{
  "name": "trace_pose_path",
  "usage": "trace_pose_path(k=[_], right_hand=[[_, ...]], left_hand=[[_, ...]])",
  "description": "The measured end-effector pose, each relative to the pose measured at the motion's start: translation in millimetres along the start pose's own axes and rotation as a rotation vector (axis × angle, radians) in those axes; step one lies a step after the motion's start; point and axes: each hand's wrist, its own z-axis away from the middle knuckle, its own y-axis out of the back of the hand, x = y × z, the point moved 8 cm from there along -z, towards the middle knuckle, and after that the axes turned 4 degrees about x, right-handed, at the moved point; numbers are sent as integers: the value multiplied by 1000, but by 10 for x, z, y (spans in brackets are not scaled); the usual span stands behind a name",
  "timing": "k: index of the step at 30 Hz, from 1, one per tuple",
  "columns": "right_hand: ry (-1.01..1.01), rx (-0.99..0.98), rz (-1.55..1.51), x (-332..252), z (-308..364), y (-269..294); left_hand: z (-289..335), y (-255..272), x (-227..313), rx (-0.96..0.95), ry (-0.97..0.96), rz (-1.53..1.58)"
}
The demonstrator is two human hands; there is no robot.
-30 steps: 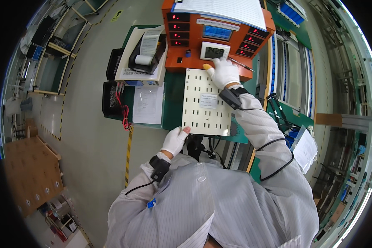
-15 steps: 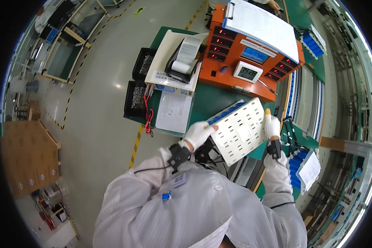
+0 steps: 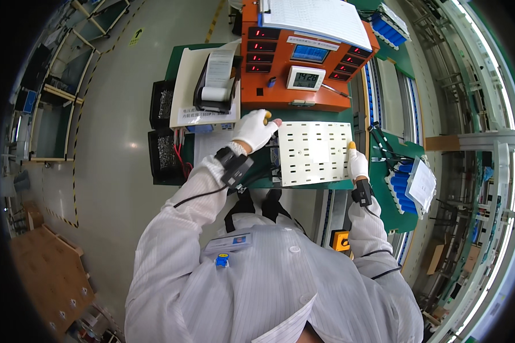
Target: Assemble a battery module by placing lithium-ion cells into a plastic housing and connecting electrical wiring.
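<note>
A battery pack with a white slotted plate [image 3: 303, 166] on top lies squared up on the green bench in front of me; a pale label sits mid-plate. Blue cells showed under this plate a moment ago; from above they are now hidden. My right hand [image 3: 358, 164], in a white glove with a yellow fingertip, grips the pack's right edge. At the upper left corner, my left hand [image 3: 255, 131], gloved likewise, has its thumb close to the plate and its fingers apart from the thumb. Dark cables [image 3: 260, 174] lie left of the pack.
Behind the pack stands an orange tester [image 3: 326, 100] with red displays, a white clock [image 3: 306, 78] and a clipboard [image 3: 315, 22]. A small printer [image 3: 216, 91] and black parts bins [image 3: 163, 154] are on the left. Another blue-celled pack [image 3: 403, 186] sits right, beyond a conveyor [image 3: 386, 108].
The tilted pack has been turned straight and lowered onto the bench. My left hand has come off its left edge and moved up to the corner; the view has shifted too.
</note>
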Motion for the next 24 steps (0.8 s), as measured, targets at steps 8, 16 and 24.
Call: trace_pose_path(k=[8,16,24], right_hand=[[-38,-33,-81,69,7,-55],[-51,74,-125,339,402,31],[-148,-167,-544,629,1172,-82]], left_hand=[[1171,110,237,-136,-693,-205],[894,-183,244,-438,-899,-182],[1093,-193,220,-478,-912,-87]])
